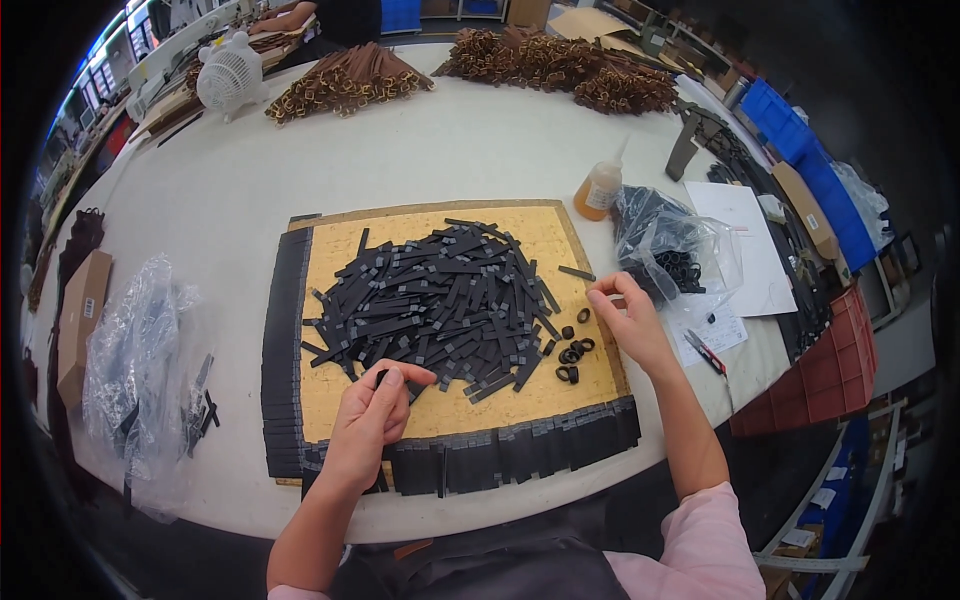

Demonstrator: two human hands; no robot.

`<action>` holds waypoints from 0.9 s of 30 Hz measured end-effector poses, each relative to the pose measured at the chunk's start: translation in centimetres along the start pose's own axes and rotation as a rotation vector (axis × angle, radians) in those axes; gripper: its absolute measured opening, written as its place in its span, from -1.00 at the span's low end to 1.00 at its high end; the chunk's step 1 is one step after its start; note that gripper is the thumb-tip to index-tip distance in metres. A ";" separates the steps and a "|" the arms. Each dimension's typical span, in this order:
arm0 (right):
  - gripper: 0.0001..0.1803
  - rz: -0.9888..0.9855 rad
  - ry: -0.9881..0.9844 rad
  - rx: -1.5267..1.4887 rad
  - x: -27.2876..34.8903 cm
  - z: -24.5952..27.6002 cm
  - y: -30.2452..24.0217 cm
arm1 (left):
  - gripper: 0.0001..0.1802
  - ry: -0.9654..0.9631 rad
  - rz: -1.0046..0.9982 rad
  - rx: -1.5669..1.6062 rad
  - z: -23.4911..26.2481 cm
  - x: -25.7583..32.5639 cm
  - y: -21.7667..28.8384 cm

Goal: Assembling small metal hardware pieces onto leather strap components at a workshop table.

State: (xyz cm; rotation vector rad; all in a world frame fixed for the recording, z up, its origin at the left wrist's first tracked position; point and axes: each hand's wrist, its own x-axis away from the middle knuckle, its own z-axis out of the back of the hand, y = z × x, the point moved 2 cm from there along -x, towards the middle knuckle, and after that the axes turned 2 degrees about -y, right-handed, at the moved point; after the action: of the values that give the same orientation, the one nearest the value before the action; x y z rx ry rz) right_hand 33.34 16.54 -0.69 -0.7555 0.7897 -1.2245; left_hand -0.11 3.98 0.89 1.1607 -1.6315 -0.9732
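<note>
I sit in a workshop, a small factory for leather or strap goods. My white surface point(200, 200) carries a cork board point(530, 235) heaped with black strips point(440, 300), a glue bottle point(598, 190) and bags of parts point(665, 250). Bundles of brown straps point(345, 80) with metal buckles lie at the far edge beside a small white fan point(228, 75). Blue bins point(800, 150) and a red crate point(830, 370) stand to my right, and another person point(340, 15) works at the far end.
</note>
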 end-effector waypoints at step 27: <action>-0.82 0.307 -0.508 -0.119 7.0 -9.7 -16.2 | -0.50 -0.257 -0.104 0.531 -3.3 2.1 0.9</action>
State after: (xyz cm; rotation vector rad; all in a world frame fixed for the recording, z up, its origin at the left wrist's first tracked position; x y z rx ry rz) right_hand 18.01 6.04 7.11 -0.9538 0.5321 -0.6713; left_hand 2.39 1.85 3.21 1.5305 -2.1361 -0.7964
